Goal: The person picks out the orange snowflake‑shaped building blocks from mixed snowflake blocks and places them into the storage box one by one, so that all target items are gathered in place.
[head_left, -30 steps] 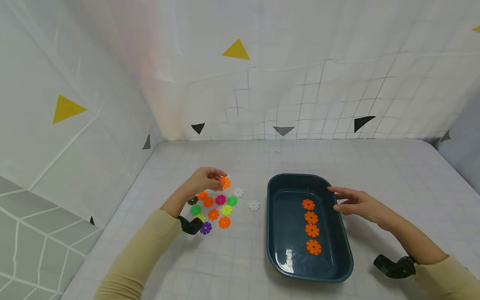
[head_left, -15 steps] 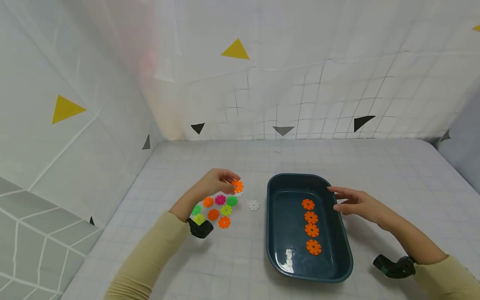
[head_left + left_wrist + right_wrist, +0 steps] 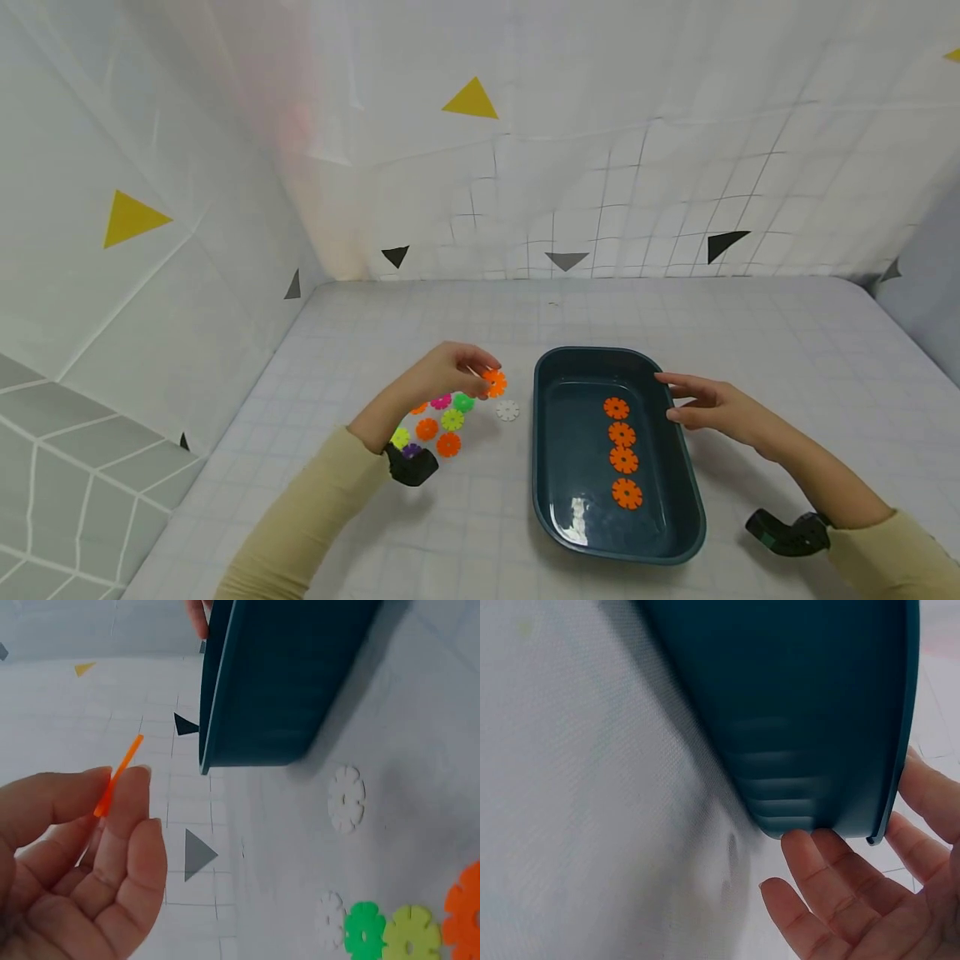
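Between thumb and fingertips, my left hand (image 3: pixel 450 371) pinches an orange snowflake disc (image 3: pixel 496 383), seen edge-on in the left wrist view and raised above the table. It is left of a dark teal plastic tray (image 3: pixel 558 533). A column of several orange snowflake discs (image 3: pixel 623 460) lies inside the tray. My right hand (image 3: pixel 716 408) holds the tray's far right rim; in the right wrist view some fingertips (image 3: pixel 799 847) lie along the outer wall. Below my left hand are loose snowflake discs in several colours, including a green disc (image 3: pixel 464 402), partly hidden by that hand and wrist.
A white disc (image 3: pixel 507 411) lies by itself between the loose discs and the tray. Each wrist carries a black camera, such as the left wrist camera (image 3: pixel 412 467). A pale gridded cloth covers the table (image 3: pixel 465 533), with white sheeting (image 3: pixel 600 167) behind it.
My left hand has moved right towards the tray with the orange disc between its fingers. The right hand and the tray have stayed in place.
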The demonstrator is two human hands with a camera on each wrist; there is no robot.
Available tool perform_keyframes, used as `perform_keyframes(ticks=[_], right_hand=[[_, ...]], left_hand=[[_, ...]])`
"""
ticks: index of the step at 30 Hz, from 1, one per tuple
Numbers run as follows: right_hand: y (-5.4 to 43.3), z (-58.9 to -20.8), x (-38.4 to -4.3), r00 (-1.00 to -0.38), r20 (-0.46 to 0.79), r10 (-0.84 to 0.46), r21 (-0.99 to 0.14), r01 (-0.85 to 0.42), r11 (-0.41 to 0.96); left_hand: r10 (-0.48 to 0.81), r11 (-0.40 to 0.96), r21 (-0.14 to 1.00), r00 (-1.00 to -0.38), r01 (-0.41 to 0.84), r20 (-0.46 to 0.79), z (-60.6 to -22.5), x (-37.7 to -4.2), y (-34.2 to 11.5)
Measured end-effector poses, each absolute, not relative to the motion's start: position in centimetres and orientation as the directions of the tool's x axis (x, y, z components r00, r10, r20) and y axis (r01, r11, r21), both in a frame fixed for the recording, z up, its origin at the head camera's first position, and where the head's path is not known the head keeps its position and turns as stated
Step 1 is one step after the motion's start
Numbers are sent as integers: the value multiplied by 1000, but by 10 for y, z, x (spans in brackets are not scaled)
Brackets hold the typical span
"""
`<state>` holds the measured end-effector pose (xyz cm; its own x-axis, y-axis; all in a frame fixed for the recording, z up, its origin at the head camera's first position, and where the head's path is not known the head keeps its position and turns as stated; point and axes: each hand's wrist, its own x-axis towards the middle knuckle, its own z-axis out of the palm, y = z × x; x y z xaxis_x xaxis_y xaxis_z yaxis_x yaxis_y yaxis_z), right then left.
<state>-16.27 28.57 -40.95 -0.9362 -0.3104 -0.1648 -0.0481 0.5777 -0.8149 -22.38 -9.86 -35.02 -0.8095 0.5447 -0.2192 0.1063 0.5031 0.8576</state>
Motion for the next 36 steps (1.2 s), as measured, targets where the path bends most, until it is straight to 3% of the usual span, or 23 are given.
perform_keyframes(ticks=[36], right_hand=[[285, -410, -163, -936, -175, -305, -809, -39, 586]], left_hand=[[675, 388, 916, -707, 99, -209, -341, -191, -61]])
